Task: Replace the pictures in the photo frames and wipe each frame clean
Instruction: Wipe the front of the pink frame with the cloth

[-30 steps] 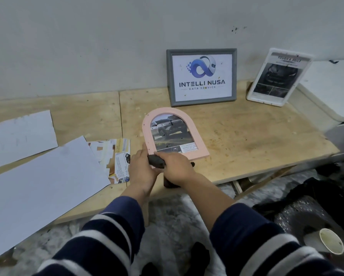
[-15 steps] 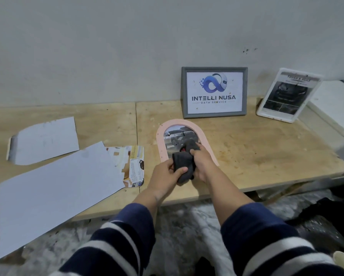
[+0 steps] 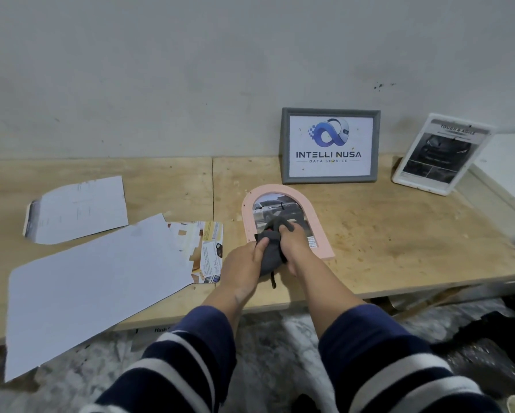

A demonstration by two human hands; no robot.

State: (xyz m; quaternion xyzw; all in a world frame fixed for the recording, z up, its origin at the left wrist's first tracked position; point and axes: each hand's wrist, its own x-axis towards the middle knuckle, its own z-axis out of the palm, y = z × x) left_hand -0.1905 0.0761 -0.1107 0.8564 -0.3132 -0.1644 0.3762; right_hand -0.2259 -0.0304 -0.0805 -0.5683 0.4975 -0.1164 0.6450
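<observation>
Plywood bench (image 3: 369, 234) against a bare grey wall (image 3: 190, 70), seam running front to back just left of the pink arched frame (image 3: 316, 222). Frame flat on the bench, face up, car picture (image 3: 272, 208) already behind the glazing, foot of the arch close to the bench's front edge. Just behind the pink frame, leaning on the wall: grey frame (image 3: 330, 146) with the logo print. Further right of that, a white frame (image 3: 441, 158), also tilted back. Left of the pink frame: a brochure (image 3: 210, 248), then large white sheets (image 3: 95, 278), the biggest overhanging the front edge.

Both hands over the lower half of the pink frame, sharing a dark cloth (image 3: 271, 248). Left hand (image 3: 244, 263) pinching the cloth's near end, thumb on top. Right hand (image 3: 295, 245) with fingers curled over the far end, bearing down on the glazing. Wiping likely in hand.

Risks, as a guess: frame lying loose, nothing bracing it, so a hard stroke toward the body could skate it off the front edge; a long push away could knock the grey frame flat. Dangling cloth tail (image 3: 273, 281) could snag the arch's bottom corner. Pressure on thin glazing could bow it.

Open bench right of the pink frame, good room for sliding it there; left side crowded by paper.
</observation>
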